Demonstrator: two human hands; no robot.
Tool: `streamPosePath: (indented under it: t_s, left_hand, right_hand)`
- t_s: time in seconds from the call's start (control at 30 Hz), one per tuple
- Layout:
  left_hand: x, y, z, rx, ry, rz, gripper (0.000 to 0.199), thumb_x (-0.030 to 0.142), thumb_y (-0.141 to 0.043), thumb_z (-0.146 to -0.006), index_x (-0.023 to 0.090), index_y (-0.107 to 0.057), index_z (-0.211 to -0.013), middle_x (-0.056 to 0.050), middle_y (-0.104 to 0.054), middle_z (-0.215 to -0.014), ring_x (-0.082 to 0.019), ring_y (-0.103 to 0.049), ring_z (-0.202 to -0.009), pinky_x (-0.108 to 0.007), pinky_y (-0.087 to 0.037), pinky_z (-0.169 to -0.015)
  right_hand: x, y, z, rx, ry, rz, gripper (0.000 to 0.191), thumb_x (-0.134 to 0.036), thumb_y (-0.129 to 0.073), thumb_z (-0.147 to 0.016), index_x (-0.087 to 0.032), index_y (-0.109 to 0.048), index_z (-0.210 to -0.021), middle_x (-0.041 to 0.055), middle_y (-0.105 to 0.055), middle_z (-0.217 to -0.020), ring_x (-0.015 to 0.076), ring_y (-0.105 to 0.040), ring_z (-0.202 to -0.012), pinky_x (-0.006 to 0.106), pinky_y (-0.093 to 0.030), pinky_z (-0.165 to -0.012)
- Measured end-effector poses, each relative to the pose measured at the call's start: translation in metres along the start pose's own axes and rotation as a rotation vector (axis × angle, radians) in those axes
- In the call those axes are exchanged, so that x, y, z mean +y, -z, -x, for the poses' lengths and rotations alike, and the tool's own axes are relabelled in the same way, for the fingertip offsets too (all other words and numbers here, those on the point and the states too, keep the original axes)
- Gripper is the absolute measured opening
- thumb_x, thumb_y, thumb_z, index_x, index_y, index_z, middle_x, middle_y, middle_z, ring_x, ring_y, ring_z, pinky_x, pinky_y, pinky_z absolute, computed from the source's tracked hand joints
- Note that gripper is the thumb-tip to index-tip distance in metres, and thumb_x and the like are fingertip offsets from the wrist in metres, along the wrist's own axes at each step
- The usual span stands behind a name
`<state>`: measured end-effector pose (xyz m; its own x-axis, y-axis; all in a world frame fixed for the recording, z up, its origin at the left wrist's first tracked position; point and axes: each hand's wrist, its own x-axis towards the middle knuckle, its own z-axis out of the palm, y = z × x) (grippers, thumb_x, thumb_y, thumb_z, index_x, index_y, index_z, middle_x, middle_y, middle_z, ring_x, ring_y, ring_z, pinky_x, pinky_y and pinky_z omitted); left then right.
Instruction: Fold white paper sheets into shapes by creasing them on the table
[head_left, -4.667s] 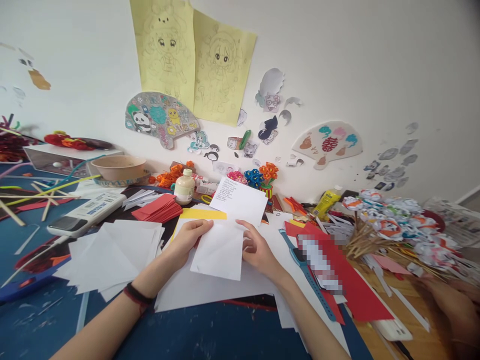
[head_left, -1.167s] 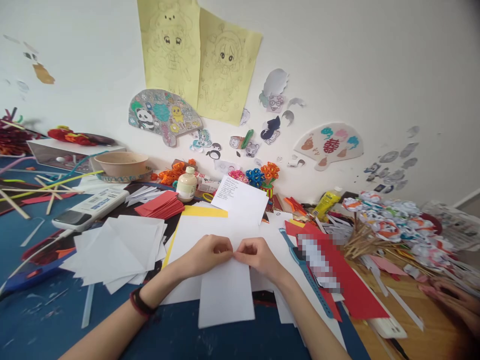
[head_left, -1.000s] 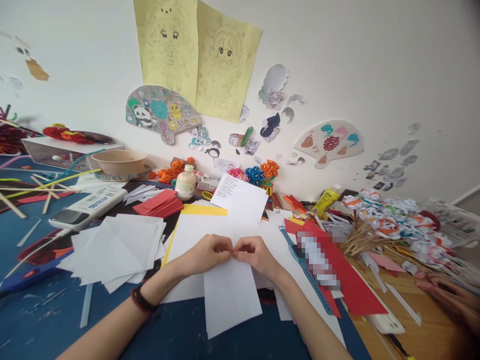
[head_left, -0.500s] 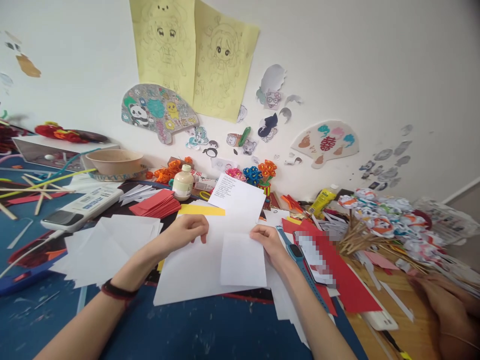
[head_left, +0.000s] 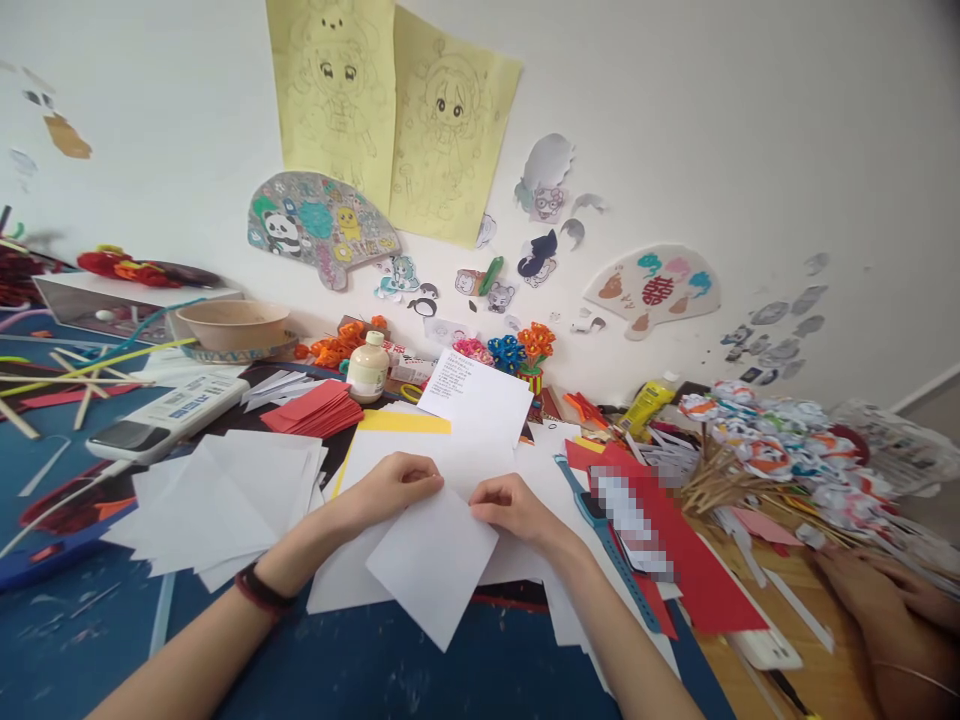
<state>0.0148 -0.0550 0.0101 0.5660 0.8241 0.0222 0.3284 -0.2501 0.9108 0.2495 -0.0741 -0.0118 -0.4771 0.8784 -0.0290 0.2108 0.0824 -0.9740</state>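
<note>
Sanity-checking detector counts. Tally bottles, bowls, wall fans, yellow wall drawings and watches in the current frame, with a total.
Bottles: 2
Bowl: 1
Wall fans: 2
Yellow wall drawings: 2
Watch: 1
Total: 8

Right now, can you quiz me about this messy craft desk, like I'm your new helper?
1. True or false: the left hand and right hand are both at the edge of one white sheet.

2. What colour is the paper stack beside the cream-coloured bottle?
A) green
B) red
C) blue

3. Fill the gap: the fan with a panda on it is up on the ____.

Key: 1 true; 2 B; 3 wall
</note>
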Motion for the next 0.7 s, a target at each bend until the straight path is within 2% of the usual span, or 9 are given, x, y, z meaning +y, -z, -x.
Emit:
streamPosePath:
  t_s: [0.13, 0.3, 0.47, 0.7]
  left_hand:
    - [0.003, -0.008, 0.000, -0.044, -0.009, 0.007, 0.031, 0.042, -0.049, -0.083, 0.015, -0.059, -0.071, 0.003, -0.047, -0.064, -0.012, -0.040, -0.059, -0.024, -0.027, -0.051]
    - [0.008, -0.019, 0.001, -0.071, -0.027, 0.013, 0.028, 0.039, -0.049, -0.083, 0.015, -0.062, -0.074, 0.001, -0.052, -0.066, -0.013, -0.043, -0.061, -0.023, -0.028, -0.052]
    - [0.011, -0.022, 0.000, -0.013, -0.055, -0.024, 0.027, 0.035, -0.049, -0.083, 0.015, -0.060, -0.070, 0.002, -0.051, -0.066, -0.012, -0.043, -0.062, -0.023, -0.029, -0.054]
    - [0.006, -0.023, -0.004, 0.033, -0.111, -0.119, 0.025, 0.031, -0.049, -0.081, 0.015, -0.065, -0.069, 0.002, -0.051, -0.062, -0.012, -0.042, -0.061, -0.023, -0.029, -0.056]
  right_hand:
    - [-0.005, -0.006, 0.002, -0.028, 0.018, 0.028, 0.014, -0.028, -0.063, -0.076, -0.015, -0.064, -0.070, -0.0022, -0.054, -0.065, 0.0108, -0.046, -0.061, 0.023, -0.033, -0.057]
    - [-0.002, -0.011, 0.001, 0.016, 0.054, 0.085, 0.013, -0.025, -0.060, -0.077, -0.015, -0.064, -0.069, -0.0020, -0.055, -0.065, 0.0104, -0.046, -0.061, 0.022, -0.034, -0.057]
    - [0.003, -0.011, -0.001, 0.090, 0.069, 0.112, 0.014, -0.020, -0.056, -0.074, -0.014, -0.062, -0.063, -0.0028, -0.050, -0.058, 0.0094, -0.042, -0.057, 0.022, -0.029, -0.052]
    - [0.004, -0.008, -0.003, 0.058, 0.100, 0.110, 0.015, -0.017, -0.052, -0.071, -0.014, -0.057, -0.057, -0.0045, -0.042, -0.053, 0.0072, -0.034, -0.052, 0.021, -0.023, -0.048]
